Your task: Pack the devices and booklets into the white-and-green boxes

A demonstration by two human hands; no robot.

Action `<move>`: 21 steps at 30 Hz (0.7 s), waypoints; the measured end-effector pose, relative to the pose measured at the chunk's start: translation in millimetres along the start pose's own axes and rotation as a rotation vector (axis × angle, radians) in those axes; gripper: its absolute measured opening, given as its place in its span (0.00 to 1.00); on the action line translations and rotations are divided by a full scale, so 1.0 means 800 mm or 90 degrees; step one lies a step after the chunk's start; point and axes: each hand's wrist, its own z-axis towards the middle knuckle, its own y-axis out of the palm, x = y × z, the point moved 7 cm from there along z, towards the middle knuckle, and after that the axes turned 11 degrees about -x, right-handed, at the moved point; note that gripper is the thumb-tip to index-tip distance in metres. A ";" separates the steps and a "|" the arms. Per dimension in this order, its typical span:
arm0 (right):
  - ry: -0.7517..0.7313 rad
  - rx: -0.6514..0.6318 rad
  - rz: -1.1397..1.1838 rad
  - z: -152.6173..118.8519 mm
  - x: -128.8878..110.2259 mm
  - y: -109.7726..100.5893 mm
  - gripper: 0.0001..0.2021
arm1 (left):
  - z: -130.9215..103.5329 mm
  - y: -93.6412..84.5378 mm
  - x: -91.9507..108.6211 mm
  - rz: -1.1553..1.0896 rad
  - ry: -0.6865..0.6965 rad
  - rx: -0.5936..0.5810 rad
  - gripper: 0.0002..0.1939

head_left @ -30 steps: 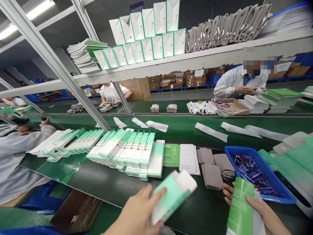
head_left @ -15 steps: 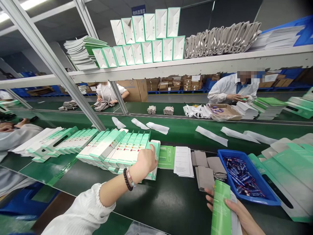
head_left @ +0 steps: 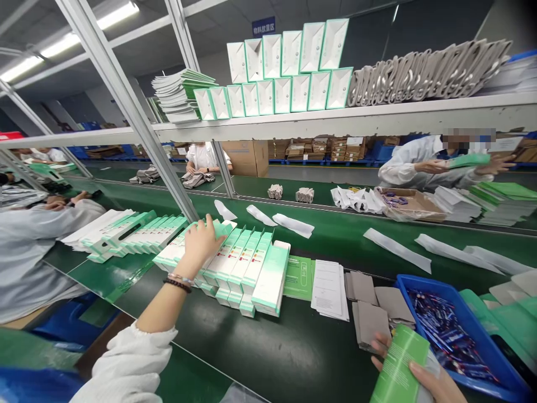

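My left hand (head_left: 202,239) reaches over a row of white-and-green cartons (head_left: 239,263), its fingers apart on top of the boxes toward the left part of the row. Its fingertips lie by a carton resting across the others; how firmly they touch it I cannot tell. At the lower right, my right hand (head_left: 434,380) is closed around a green booklet (head_left: 400,364), bent lengthwise, with something pale and greyish behind it. Grey folded pouches (head_left: 369,324) and a blue tray (head_left: 403,282) of small blue battery-like cylinders (head_left: 451,330) are close to that hand.
Green booklets (head_left: 298,277) and white leaflets (head_left: 329,288) lie right of the cartons. A metal post (head_left: 138,117) slants up behind my left hand. Overhead, a shelf (head_left: 268,127) bears boxes. Co-workers sit at left and across; one (head_left: 419,159) handles a green box.
My left hand has moved left along the cartons, away from the rightmost one, and its fingers have spread. My right hand still holds the booklet. The co-worker across now holds up a green box.
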 end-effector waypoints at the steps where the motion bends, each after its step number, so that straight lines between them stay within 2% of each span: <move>1: 0.009 -0.007 0.009 0.005 0.000 0.004 0.42 | 0.008 0.005 -0.017 -0.007 -0.021 -0.021 0.43; 2: 0.015 -0.016 0.022 0.011 0.001 0.008 0.42 | 0.013 0.008 -0.029 -0.013 -0.031 -0.038 0.42; 4: 0.010 -0.030 0.052 0.023 -0.002 0.018 0.42 | 0.006 0.005 -0.037 -0.018 -0.029 -0.043 0.39; 6: -0.024 -0.026 0.073 0.028 -0.011 0.029 0.40 | -0.024 -0.012 -0.025 -0.043 0.010 0.012 0.36; 8: -0.070 -0.023 0.083 0.025 -0.029 0.046 0.35 | -0.076 -0.033 0.010 -0.124 0.126 0.102 0.35; 9: -0.101 -0.026 0.087 0.021 -0.040 0.058 0.32 | -0.106 -0.035 0.037 -0.169 0.215 0.100 0.33; 12: -0.200 -0.053 0.103 0.008 -0.077 0.100 0.22 | -0.198 -0.020 0.122 -0.238 0.475 0.048 0.31; 14: -0.225 -0.064 0.094 0.009 -0.093 0.124 0.19 | -0.241 -0.002 0.164 -0.270 0.574 0.032 0.34; 17: -0.191 -0.069 0.050 0.028 -0.098 0.136 0.18 | -0.262 0.022 0.195 -0.323 0.597 0.003 0.34; 19: -0.165 -0.061 0.029 0.041 -0.095 0.129 0.18 | -0.260 0.031 0.201 -0.355 0.588 -0.005 0.32; 21: -0.182 -0.040 0.018 0.047 -0.098 0.118 0.19 | -0.257 0.036 0.203 -0.379 0.583 -0.006 0.32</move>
